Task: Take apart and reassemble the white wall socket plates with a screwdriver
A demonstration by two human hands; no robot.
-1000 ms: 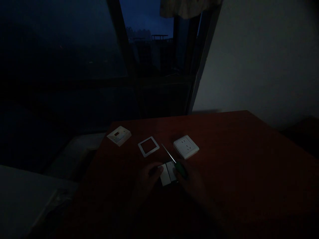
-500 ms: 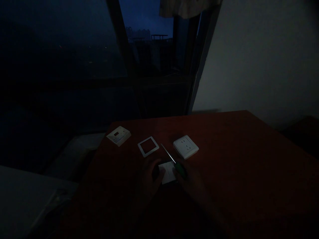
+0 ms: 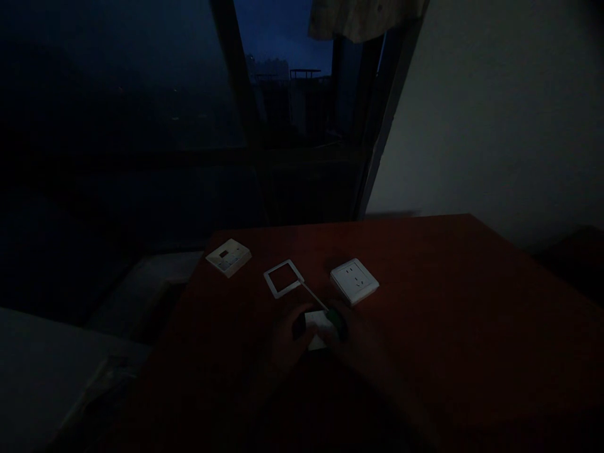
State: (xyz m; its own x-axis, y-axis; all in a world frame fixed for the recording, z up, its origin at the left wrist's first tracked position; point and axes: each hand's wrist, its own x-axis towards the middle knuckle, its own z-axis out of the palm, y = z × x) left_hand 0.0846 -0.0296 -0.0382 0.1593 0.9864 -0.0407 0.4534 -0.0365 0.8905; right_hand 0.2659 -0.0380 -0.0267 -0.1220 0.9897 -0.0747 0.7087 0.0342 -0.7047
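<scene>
Between my hands is a small white block [image 3: 317, 321] with dark sides, low in the dim view. My left hand [image 3: 289, 343] grips its left side, the thumb on its face. My right hand [image 3: 356, 340] holds a screwdriver [image 3: 336, 322] by its green handle and also touches the block's right side. The metal shaft points up and left, its tip at the right edge of a white square frame [image 3: 270, 285]. A white socket [image 3: 356, 280] lies beyond my right hand. Shadow hides most of the fingers.
The reddish-brown table [image 3: 434, 270] carries another white box-shaped plate [image 3: 229, 257] with a small opening near its far left corner. A dark window [image 3: 255, 113] stands behind the table, with a pale wall [image 3: 481, 119] at the right.
The screwdriver has swung lower and its tip has shifted left to the frame's edge. My right thumb lies further over the white block. The whole view has shifted slightly.
</scene>
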